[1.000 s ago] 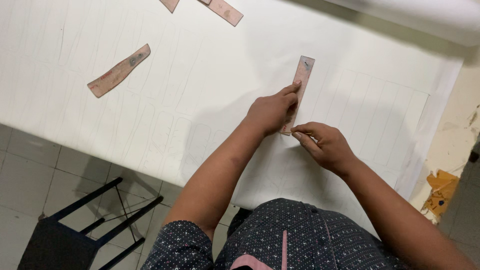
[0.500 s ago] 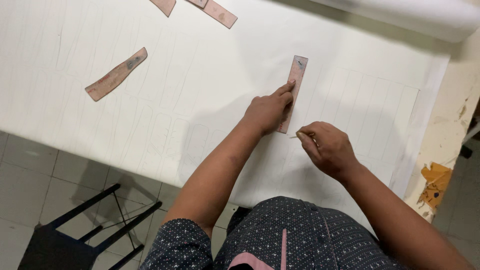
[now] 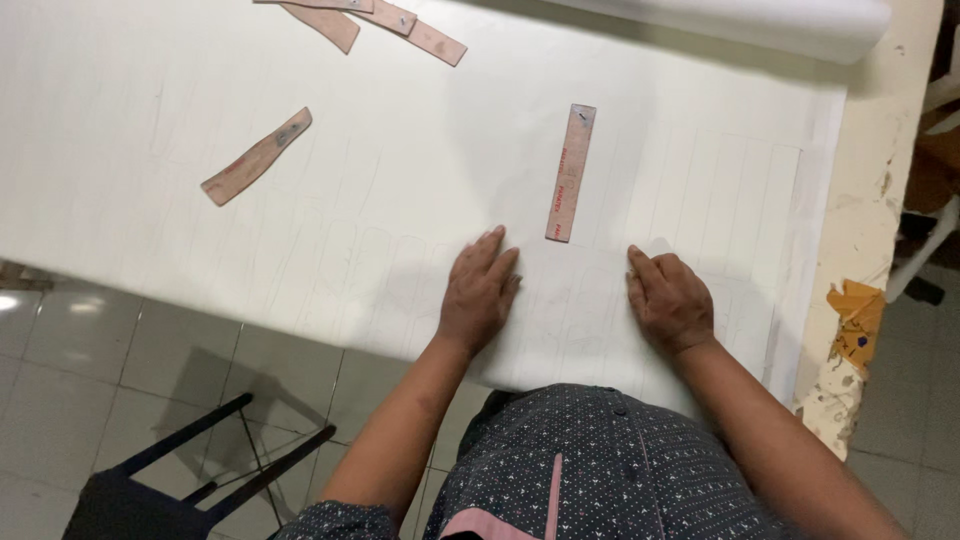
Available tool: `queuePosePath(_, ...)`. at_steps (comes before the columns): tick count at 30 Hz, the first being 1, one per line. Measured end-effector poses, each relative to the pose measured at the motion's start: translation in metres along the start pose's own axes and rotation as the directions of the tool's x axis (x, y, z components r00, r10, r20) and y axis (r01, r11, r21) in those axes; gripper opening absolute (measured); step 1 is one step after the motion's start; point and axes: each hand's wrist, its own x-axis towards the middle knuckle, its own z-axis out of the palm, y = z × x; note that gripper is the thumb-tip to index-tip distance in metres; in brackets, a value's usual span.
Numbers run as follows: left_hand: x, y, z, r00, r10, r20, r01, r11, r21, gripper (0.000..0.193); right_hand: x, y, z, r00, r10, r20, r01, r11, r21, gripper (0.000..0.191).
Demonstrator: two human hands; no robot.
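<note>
— Both hands lie flat on the big white sheet (image 3: 300,180), palms down. Left hand (image 3: 478,290) has its fingers spread and slightly fanned; right hand (image 3: 668,300) has them closer together. Neither grips anything.

— Where is the straight brown strip?

— That straight strip (image 3: 571,172) lies on the sheet just beyond the hands, between them, a little nearer the left fingertips. It runs near to far, and no finger touches it.

— Anything else on the sheet?

— Faint pencil outlines of long narrow shapes cover it. A tapered brown strip (image 3: 257,156) lies at an angle well off to the left. At the far edge, several more brown pieces (image 3: 375,20) overlap in a small heap.

— And around it?

— A roll of white material (image 3: 740,22) lies along the far right. To the right, the table's worn cream edge (image 3: 862,210) shows past the sheet, its paint chipped at the near corner. The sheet's near edge hangs over grey floor tiles (image 3: 150,350), and a dark stool (image 3: 170,480) stands at the near left, beside the person's dotted dark shirt (image 3: 600,470).
</note>
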Motion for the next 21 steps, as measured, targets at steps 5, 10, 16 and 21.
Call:
queuePosePath(5, -0.049, -0.017, -0.014, 0.991, -0.112, -0.067, 0.128, 0.943, 0.308, 0.051, -0.001, 0.006, 0.011, 0.998, -0.029, -0.061, 0.031, 0.999, 0.036, 0.030)
queuePosePath(10, -0.053, -0.020, -0.012, 0.977, -0.202, -0.073, 0.214, 0.932, 0.291, 0.052, 0.001, 0.006, 0.011, 0.996, -0.035, -0.087, 0.040, 0.998, 0.058, 0.029)
queuePosePath(16, -0.053, -0.020, -0.017, 0.975, -0.212, -0.070, 0.224, 0.926, 0.303, 0.052, 0.001, 0.005, 0.013, 0.994, -0.046, -0.103, 0.053, 0.996, 0.068, 0.030)
queuePosePath(21, -0.057, -0.020, -0.017, 0.970, -0.235, -0.060, 0.242, 0.924, 0.297, 0.053, -0.003, 0.004, 0.014, 0.996, -0.032, -0.079, 0.037, 0.997, 0.063, 0.029)
